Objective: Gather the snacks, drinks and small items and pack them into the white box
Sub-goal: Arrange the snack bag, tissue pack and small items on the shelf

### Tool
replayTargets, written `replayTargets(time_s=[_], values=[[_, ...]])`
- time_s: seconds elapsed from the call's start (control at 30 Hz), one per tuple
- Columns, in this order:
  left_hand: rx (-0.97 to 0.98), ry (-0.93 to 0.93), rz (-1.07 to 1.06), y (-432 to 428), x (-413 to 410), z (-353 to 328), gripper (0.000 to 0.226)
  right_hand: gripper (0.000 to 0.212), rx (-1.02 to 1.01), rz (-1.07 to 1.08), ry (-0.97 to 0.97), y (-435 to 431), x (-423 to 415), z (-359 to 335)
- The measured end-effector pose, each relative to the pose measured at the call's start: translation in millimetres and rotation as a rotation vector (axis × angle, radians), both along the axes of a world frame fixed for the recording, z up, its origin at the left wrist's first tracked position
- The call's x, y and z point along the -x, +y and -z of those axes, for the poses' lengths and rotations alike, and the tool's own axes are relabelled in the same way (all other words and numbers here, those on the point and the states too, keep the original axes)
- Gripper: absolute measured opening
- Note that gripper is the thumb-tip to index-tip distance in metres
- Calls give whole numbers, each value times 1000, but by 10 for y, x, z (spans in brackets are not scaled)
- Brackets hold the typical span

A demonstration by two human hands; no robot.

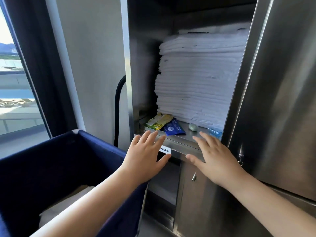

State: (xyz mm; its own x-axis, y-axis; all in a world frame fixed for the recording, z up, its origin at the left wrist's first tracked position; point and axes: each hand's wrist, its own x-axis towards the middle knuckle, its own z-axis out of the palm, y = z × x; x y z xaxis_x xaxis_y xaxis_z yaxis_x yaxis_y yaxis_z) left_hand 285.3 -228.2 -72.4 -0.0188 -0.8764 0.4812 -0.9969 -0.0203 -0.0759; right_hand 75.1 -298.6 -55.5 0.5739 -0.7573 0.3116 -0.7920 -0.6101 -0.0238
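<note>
The packing looked barely begun. Both hands were empty: the left hand (145, 151) and the right hand (216, 158) were spread flat with straight fingers, gripping nothing, at the front lip of the steel shelf (181, 142). Whether the palms pressed on the metal or hung just above it could not be told.

Every item in sight lay uncollected on that shelf. A yellow-green snack packet (159, 120) sat at one o'clock from the left hand, and a blue packet (174, 129) lay touching it at two o'clock. A small pale green oval (193, 127) lay at eleven o'clock from the right hand. At twelve o'clock the end of a water bottle (215, 132) showed past the door edge.

A stack of folded white linen (196, 79) rose behind them. The white box was not in view. Only a dark blue cloth bin (51, 151) stood at nine o'clock from the left hand. Every pick, and all the packing, was left to do.
</note>
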Motion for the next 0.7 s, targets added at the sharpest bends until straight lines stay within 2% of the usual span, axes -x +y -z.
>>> replayTargets(time_s=[0.23, 0.7], values=[[-37, -29, -40, -564, -215, 214, 65, 72, -45, -58, -14, -766, -307, 253], [-203, -57, -158, -2325, -444, 630, 67, 75, -31, -57, 32, -2587, -510, 732]])
